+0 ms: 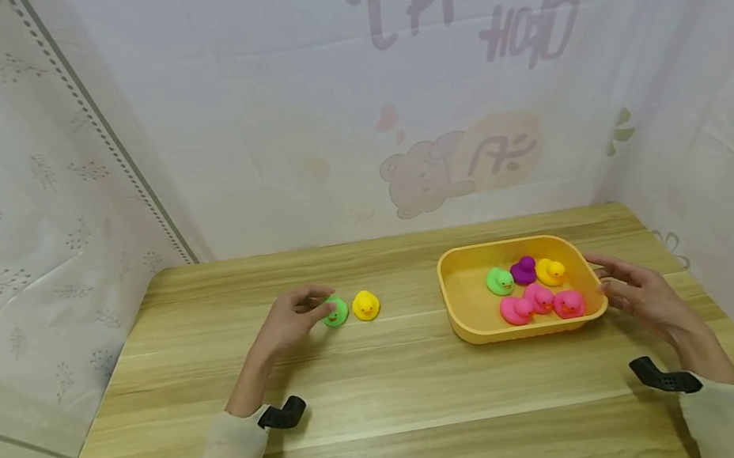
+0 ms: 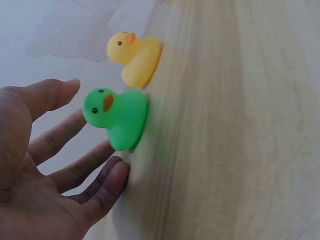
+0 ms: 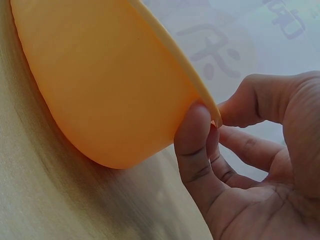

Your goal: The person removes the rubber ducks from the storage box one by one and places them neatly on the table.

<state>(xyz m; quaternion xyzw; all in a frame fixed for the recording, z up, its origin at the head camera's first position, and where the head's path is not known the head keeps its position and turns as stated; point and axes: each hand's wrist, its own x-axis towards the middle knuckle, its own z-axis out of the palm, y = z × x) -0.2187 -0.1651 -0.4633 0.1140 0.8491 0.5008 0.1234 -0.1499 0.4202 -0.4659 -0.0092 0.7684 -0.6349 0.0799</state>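
Observation:
A green rubber duck (image 2: pixel 127 120) sits on the table, with a yellow rubber duck (image 1: pixel 366 306) close beside it on the right. My left hand (image 1: pixel 291 319) reaches round the green duck; its fingers spread beside the toy in the left wrist view, with a gap between thumb and duck. At the right, an orange-yellow plastic basin (image 1: pixel 468 309) rests on the table. My right hand (image 1: pixel 644 293) pinches its right end at the rim. From close by, a finger (image 3: pixel 194 135) presses the outer wall, just under the rim, with the thumb at the rim's other side.
Inside the basin lie three pink ducks (image 1: pixel 538 298), a green duck (image 1: pixel 500 281), a purple duck (image 1: pixel 523 271) and another yellow duck (image 1: pixel 551 272). The wooden table (image 1: pixel 397 416) ends against a printed cloth (image 1: pixel 291 113), which also hangs along both sides.

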